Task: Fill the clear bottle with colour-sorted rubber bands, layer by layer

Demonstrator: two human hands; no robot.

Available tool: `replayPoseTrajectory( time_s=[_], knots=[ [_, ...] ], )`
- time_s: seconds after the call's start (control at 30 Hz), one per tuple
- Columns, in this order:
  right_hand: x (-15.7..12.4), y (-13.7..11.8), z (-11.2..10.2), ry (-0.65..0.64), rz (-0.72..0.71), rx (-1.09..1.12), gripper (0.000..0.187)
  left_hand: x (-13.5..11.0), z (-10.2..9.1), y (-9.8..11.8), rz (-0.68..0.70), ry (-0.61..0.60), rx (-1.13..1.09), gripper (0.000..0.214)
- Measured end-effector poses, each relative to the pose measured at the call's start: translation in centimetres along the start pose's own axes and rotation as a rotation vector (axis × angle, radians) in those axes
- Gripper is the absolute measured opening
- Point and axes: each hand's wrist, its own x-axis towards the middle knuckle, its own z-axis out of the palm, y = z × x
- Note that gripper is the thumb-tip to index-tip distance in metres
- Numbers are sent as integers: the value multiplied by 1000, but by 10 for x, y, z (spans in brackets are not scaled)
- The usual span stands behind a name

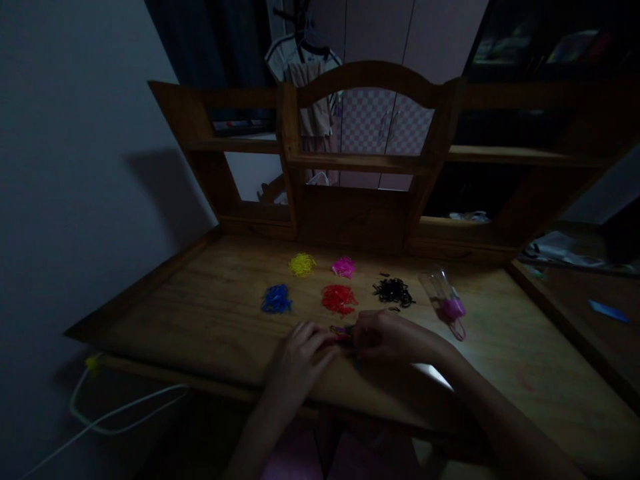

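My left hand [306, 350] lies on the wooden desk with its fingers stretched toward a small mixed-colour cluster of rubber bands [340, 332]. Its fingertips touch or nearly touch the cluster's pink part. On the other side my right hand [377, 337] is curled, fingertips pinched together over the bands; whatever they grip is hidden. Beyond the hands sit separate heaps of small bands: red [339, 299], blue [277, 299], black [394, 292], yellow [302, 265] and pink [343, 267]. A few black bands lie loose near the black heap.
A clear plastic bottle [443, 293] with a purple-pink cap and loop lies right of the black heap. The wooden desk [200, 300] has a shelf hutch [360, 163] along its back. A white cable [125, 417] hangs at the front left. The room is dim.
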Motion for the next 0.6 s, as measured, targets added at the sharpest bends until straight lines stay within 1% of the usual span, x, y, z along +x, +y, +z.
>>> replayPoseTrajectory(
  time_s=[0.1, 0.2, 0.4, 0.5, 0.6],
  knots=[
    [2, 2, 4, -31, -7, -11, 16, 4, 4, 0, 38, 29, 50, 14],
    [2, 2, 2, -42, -14, 0, 16, 2, 1, -7, 37, 50, 51, 15],
    [-9, 3, -21, -7, 48, 16, 15, -14, -15, -25, -41, 134, 22, 13],
    [-12, 2, -25, -62, 34, 29, 17, -19, -18, -22, -39, 158, 9, 12],
    [-7, -3, -16, -148, -18, 62, 19, -21, -16, -11, -8, 148, -19, 13]
  ],
)
